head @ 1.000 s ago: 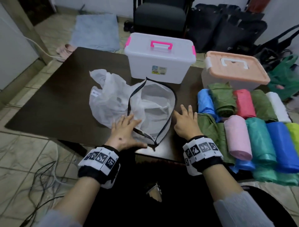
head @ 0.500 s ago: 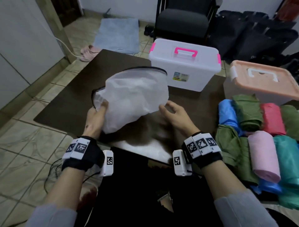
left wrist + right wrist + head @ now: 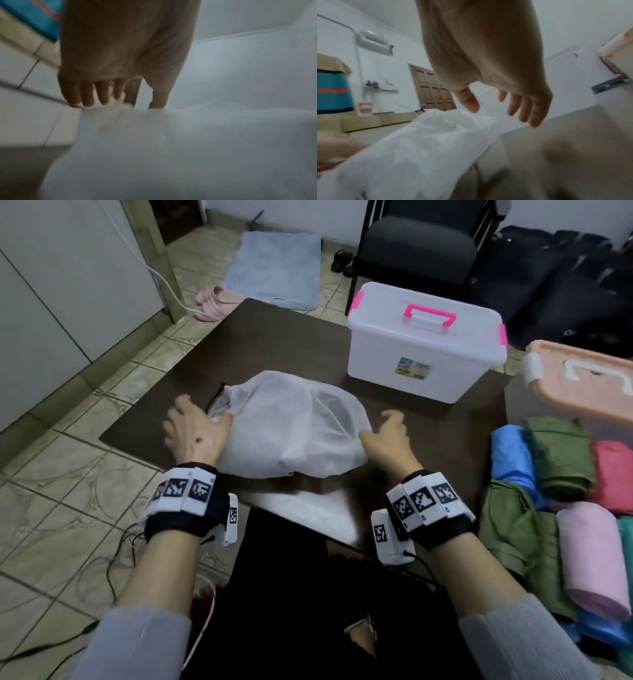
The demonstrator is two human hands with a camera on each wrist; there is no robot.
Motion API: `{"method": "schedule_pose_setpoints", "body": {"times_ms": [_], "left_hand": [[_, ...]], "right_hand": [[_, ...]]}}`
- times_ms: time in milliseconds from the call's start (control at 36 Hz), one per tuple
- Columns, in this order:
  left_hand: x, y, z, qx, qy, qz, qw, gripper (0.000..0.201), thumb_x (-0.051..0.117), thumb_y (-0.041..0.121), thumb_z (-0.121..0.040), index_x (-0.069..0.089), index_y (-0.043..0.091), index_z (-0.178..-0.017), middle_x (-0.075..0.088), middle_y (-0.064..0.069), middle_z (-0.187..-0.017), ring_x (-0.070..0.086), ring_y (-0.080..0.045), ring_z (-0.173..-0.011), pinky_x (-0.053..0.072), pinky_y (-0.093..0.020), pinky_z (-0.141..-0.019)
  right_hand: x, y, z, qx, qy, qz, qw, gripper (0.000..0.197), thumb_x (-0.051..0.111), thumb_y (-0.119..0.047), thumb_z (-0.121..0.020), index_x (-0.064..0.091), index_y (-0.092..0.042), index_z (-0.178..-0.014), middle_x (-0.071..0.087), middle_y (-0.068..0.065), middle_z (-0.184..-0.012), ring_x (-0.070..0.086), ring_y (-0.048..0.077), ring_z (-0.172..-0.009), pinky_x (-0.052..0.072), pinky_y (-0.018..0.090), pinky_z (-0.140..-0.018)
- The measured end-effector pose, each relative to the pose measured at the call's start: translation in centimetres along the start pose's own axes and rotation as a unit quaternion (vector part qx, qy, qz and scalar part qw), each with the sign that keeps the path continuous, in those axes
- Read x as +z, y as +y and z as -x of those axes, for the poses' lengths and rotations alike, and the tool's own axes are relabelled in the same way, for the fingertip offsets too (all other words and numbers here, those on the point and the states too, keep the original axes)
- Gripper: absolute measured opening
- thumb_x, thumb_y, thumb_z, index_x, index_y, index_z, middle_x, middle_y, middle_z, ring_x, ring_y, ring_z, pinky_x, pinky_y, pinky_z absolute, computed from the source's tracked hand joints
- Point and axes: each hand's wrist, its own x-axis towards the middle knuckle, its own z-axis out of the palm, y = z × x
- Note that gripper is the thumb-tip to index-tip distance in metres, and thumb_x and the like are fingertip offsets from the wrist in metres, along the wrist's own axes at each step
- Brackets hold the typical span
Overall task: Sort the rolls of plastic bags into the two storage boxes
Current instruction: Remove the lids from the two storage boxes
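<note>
A: At the lower right of the head view, nearest us, we log the rolls of plastic bags (image 3: pixel 589 556): pink, green, blue, teal and red, lying side by side on the table's (image 3: pixel 274 344) right end. None is inside a box.

B: Agreed. Mid-frame, both hands flank a crumpled white mesh bag (image 3: pixel 291 426) with a dark zip edge, lying on the tabletop.

A: Left hand (image 3: pixel 197 433): in the left wrist view its fingers (image 3: pixel 87 94) point down with the tips at the bag's edge (image 3: pixel 154 135). In the head view the thumb lies on the bag's left end. We read it as extended and pressing, not curled round the fabric, though both views are blurred.

B: Right hand (image 3: pixel 387 440): the right wrist view shows its fingers (image 3: pixel 527 108) spread and relaxed, thumb apart, just above the bag's right end (image 3: pixel 419 142). It holds nothing. Whether it touches the bag, we cannot tell.

A: Further up, right of centre, the clear storage box (image 3: pixel 421 347) with pink handle and latches stands on the table, lid on.

B: At the right edge, just beyond the rolls, the second box (image 3: pixel 579 392) has a peach lid with a white handle, also on.

A: Top of frame: a dark chair (image 3: pixel 418 244), a grey-blue mat (image 3: pixel 274 265) and pink slippers (image 3: pixel 215 299) on the tiled floor.
</note>
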Motion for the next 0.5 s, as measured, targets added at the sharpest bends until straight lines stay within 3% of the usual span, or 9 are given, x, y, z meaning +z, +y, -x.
{"method": "schedule_pose_setpoints", "body": {"times_ms": [56, 111, 194, 306, 500], "left_hand": [[-0.6, 1.4, 1.5, 0.091, 0.113, -0.057, 0.988, 0.061, 0.056, 0.03, -0.089, 0.031, 0.009, -0.14, 0.033, -0.018, -0.141, 0.03, -0.035, -0.129, 0.028, -0.046, -0.103], [-0.6, 3.1, 3.2, 0.178, 0.135, -0.065, 0.973, 0.052, 0.052, 0.025, -0.09, 0.036, 0.017, -0.139, 0.037, -0.014, -0.139, 0.032, -0.032, -0.127, 0.03, -0.045, -0.1], [1.2, 4.4, 4.9, 0.218, 0.013, -0.093, 0.971, 0.056, 0.049, 0.034, -0.092, 0.029, 0.023, -0.143, 0.027, -0.011, -0.149, 0.023, -0.03, -0.137, 0.023, -0.046, -0.109], [4.8, 3.6, 4.7, 0.158, -0.153, -0.144, 0.965, 0.068, 0.037, 0.047, -0.096, 0.001, 0.029, -0.151, -0.009, -0.009, -0.158, -0.009, -0.029, -0.145, 0.003, -0.049, -0.115], [8.0, 1.6, 3.3, 0.149, -0.251, -0.175, 0.94, 0.071, 0.03, 0.048, -0.098, -0.017, 0.031, -0.147, -0.031, -0.003, -0.153, -0.026, -0.026, -0.142, -0.01, -0.05, -0.113]], "right_hand": [[-0.4, -1.3, 1.0, -0.077, 0.041, 0.0, 0.996, 0.061, 0.047, -0.016, -0.088, 0.022, -0.021, -0.143, 0.025, 0.01, -0.147, 0.023, 0.029, -0.135, 0.022, 0.047, -0.113], [-0.3, -2.5, 1.5, -0.164, 0.037, 0.066, 0.984, 0.061, 0.047, -0.02, -0.092, 0.021, -0.03, -0.146, 0.017, 0.005, -0.154, 0.013, 0.027, -0.141, 0.015, 0.049, -0.115], [1.2, -3.1, 1.1, -0.207, -0.042, 0.229, 0.95, 0.058, 0.04, -0.035, -0.098, 0.012, -0.037, -0.149, -0.004, 0.0, -0.159, -0.004, 0.028, -0.146, 0.005, 0.052, -0.115], [3.5, -2.1, -0.2, -0.144, -0.152, 0.306, 0.929, 0.06, 0.03, -0.049, -0.099, 0.001, -0.038, -0.15, -0.02, 0.002, -0.157, -0.014, 0.029, -0.145, -0.001, 0.054, -0.114], [5.5, -0.1, -1.2, -0.078, -0.206, 0.357, 0.908, 0.061, 0.021, -0.054, -0.098, -0.012, -0.039, -0.148, -0.027, 0.001, -0.155, -0.03, 0.028, -0.14, -0.014, 0.053, -0.112]]}}
